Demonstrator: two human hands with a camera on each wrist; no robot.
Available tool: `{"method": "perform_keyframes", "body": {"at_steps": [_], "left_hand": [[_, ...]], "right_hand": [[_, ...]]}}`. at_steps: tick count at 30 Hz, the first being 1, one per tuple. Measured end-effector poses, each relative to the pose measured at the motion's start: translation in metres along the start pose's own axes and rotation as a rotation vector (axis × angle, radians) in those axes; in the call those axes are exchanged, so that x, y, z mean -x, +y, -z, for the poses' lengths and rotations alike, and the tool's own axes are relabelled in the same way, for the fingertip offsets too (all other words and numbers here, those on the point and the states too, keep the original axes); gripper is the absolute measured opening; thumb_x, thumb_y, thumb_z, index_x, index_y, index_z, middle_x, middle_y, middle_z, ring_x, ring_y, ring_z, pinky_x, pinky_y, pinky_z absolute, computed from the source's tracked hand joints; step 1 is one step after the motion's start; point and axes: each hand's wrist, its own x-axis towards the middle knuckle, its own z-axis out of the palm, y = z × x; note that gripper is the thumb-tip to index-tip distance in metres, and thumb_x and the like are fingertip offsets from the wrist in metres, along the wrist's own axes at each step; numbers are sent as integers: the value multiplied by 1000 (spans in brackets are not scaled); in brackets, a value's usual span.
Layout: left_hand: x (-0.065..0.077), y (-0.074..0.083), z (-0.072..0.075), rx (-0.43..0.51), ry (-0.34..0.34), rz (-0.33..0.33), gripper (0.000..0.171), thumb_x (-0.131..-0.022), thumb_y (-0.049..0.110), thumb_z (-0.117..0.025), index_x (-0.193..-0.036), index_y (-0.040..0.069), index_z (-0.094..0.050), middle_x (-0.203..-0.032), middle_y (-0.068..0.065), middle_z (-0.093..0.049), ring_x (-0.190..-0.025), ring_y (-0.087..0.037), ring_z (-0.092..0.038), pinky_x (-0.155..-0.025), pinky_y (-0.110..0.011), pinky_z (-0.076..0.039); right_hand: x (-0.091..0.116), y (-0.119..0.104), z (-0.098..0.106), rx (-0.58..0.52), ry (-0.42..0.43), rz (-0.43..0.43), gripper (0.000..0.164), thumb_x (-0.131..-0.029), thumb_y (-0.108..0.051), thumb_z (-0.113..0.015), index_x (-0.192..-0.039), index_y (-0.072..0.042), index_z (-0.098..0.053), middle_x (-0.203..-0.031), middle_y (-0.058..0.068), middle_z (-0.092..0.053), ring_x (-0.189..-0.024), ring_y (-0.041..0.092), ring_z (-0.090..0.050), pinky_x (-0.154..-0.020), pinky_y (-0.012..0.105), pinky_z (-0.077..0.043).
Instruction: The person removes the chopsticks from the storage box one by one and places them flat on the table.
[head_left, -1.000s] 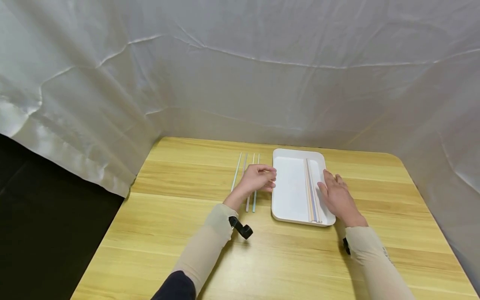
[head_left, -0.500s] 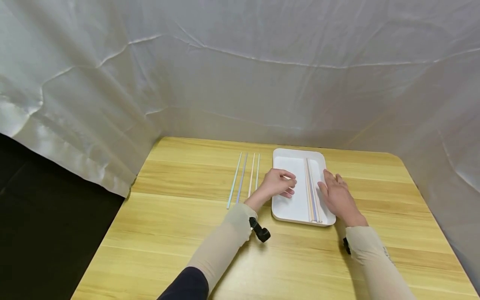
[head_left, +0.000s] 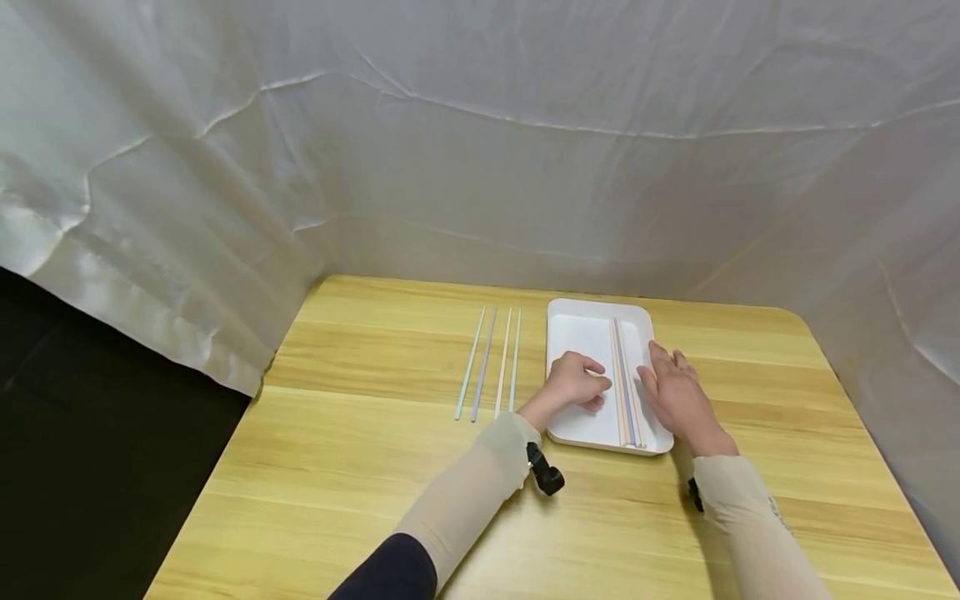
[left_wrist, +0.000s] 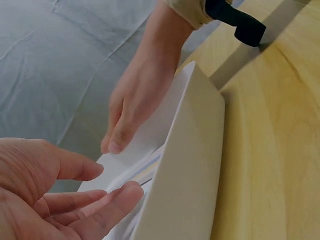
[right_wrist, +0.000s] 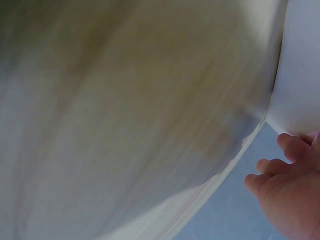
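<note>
A shallow white tray [head_left: 576,327] stands on the table, with several pale chopsticks [head_left: 624,383] lying lengthwise along its right side. My left hand [head_left: 576,382] is over the middle of the tray, left of those chopsticks. In the left wrist view, the thumb and fingers of my left hand [left_wrist: 65,192] are apart and hold nothing. My right hand [head_left: 677,400] rests along the tray's right rim, its thumb toward the inside and its other fingers loosely extended. The right wrist view shows my right hand [right_wrist: 295,185] beside the white tray wall [right_wrist: 302,65].
Left of the tray, several chopsticks [head_left: 483,367] in teal, violet and pale pink lie side by side on the wooden table [head_left: 360,450]. A grey-white curtain [head_left: 480,192] hangs behind the table. Black bands sit on both wrists.
My left hand has moved right, from above the chopsticks on the table to over the tray, uncovering more of those chopsticks. The right hand and the tray have stayed in place.
</note>
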Motion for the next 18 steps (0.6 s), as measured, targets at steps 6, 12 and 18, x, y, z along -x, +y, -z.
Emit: {"method": "perform_keyframes", "body": {"at_steps": [6,12,18], "left_hand": [[-2,-5,-11,-26,32,34,25,-92,7,-79,-116,2,-76,-68,-16,-76,-56,-26,-74,-49,-27,-62],[-2,-7,-22,-8,37,77,27,-92,6,-80,-118,1,-75,-65,-14,-74,-47,-16,-63,-47,-26,-61],[-2,-6,-29,13,68,95,27,-89,1,-79,-116,0,-75,-65,-14,-73,-47,-17,-63,-49,-30,-63]], "right_hand": [[4,1,0,0,7,10,71,-115,-45,-27,-166,3,-16,-167,35,-24,-154,62,-13,-128,72,-13],[8,4,1,4,15,-1,72,-115,-46,-26,-166,4,-16,-166,36,-25,-154,63,-13,-128,72,-14],[10,6,0,7,31,1,71,-115,-45,-27,-166,4,-18,-166,36,-27,-153,63,-15,-127,74,-16]]}}
